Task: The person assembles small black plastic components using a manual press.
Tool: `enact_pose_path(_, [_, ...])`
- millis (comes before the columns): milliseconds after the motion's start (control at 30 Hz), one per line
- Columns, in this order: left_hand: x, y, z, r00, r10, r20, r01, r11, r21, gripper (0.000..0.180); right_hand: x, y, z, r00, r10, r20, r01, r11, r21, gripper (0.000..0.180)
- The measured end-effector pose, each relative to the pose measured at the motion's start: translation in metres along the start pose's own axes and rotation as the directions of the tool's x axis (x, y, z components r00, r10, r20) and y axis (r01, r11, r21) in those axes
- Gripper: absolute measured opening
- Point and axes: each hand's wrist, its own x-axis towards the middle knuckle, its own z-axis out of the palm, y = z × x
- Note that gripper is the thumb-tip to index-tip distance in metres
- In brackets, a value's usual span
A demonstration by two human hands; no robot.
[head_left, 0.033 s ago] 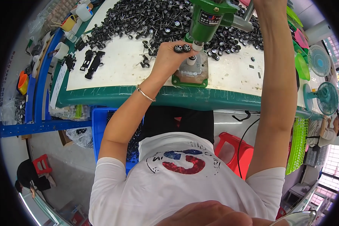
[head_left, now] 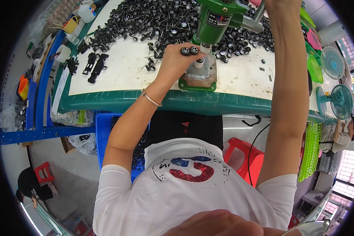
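Observation:
My left hand (head_left: 176, 59) is closed at the bench press (head_left: 214, 23), a green hand press. Two small black toy wheels (head_left: 189, 51) with silver hubs show at its fingertips. Those fingertips are right beside the white tip of the press ram (head_left: 204, 48). Just under them, another toy wheel (head_left: 200, 61) sits at the top of the pale post (head_left: 198, 65) on the press base. Raised at the top edge, my right hand (head_left: 281, 4) is by the metal press lever (head_left: 259, 17); its fingers are cut off from view.
A large heap of wheels on axles (head_left: 145, 23) covers the back of the white tabletop (head_left: 122, 78). Black toy chassis (head_left: 98, 67) lie at the left. A blue bin (head_left: 102, 129) stands below the green table edge. A red stool (head_left: 247, 157) and green fans (head_left: 341, 101) are at the right.

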Motion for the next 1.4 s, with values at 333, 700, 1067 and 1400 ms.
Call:
enact_pose_path(333, [-0.001,0.005,0.001,0.998,-0.052,0.021,0.052,0.998,0.024,0.022,-0.014,0.069,-0.002,0.321,-0.856,0.405,0.802,0.018,-0.597,0.029])
enact_pose_path(700, [-0.005,0.003,0.005,0.996,-0.085,-0.025,0.082,0.993,-0.089,0.022,-0.031,0.084,-0.025,0.104,-0.819,0.564,0.883,-0.186,-0.432,0.029])
enact_pose_path(1067, [-0.005,-0.002,0.004,0.986,-0.159,0.051,0.167,0.94,-0.297,0.029,0.012,0.041,-0.007,0.49,-0.837,0.243,0.63,0.147,-0.763,0.029])
enact_pose_path(1400, [0.0,-0.018,-0.074,0.939,-0.344,-0.002,0.333,0.91,-0.245,0.024,0.013,0.041,-0.046,0.636,-0.761,0.13,0.551,0.33,-0.766,0.025])
